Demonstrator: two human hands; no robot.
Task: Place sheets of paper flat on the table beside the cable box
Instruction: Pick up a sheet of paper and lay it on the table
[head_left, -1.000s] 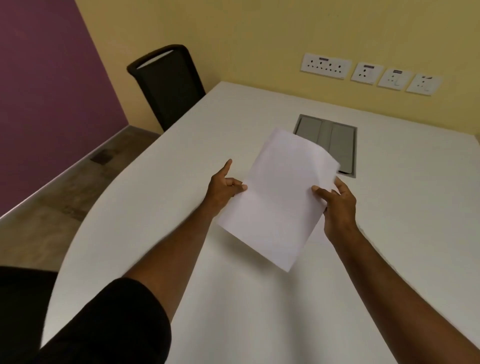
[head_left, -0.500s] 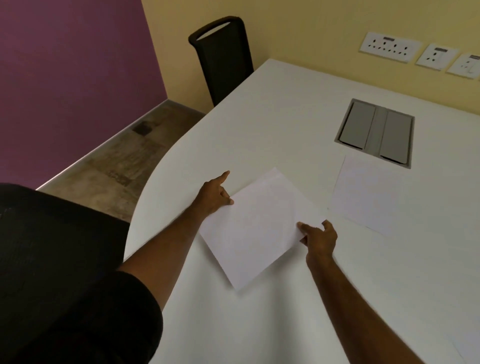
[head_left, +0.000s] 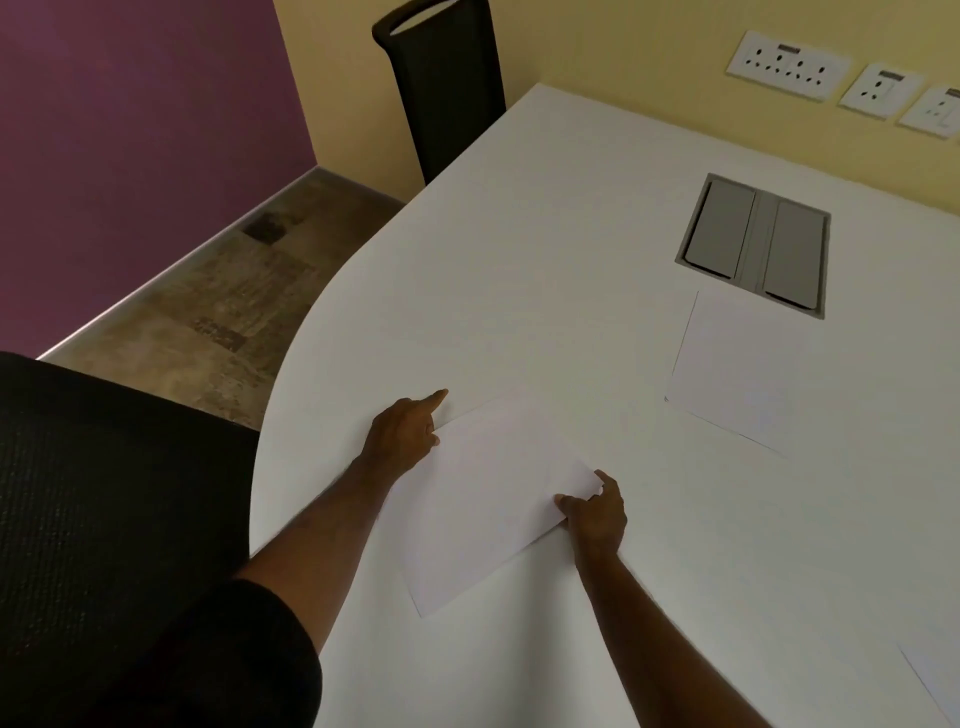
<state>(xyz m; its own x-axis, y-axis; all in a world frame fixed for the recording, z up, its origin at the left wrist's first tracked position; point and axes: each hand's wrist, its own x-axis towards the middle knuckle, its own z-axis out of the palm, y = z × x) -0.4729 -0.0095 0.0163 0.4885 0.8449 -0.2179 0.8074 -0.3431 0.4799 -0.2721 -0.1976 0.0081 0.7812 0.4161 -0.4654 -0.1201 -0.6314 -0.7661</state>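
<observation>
On the table (head_left: 545, 208), the cable box (head_left: 756, 244) sits at two o'clock with one sheet (head_left: 737, 369) flat beside it. We lower a second sheet (head_left: 488, 499) at centre: left hand (head_left: 402, 434) steadying its edge, forefinger out; right hand (head_left: 597, 512) pinching its corner to guide it flat.

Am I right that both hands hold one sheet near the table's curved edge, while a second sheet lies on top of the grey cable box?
Not quite. In the head view the second sheet lies flat on the table beside the cable box, not on top of it. The rest holds: left hand and right hand hold one sheet near the curved edge.
</observation>
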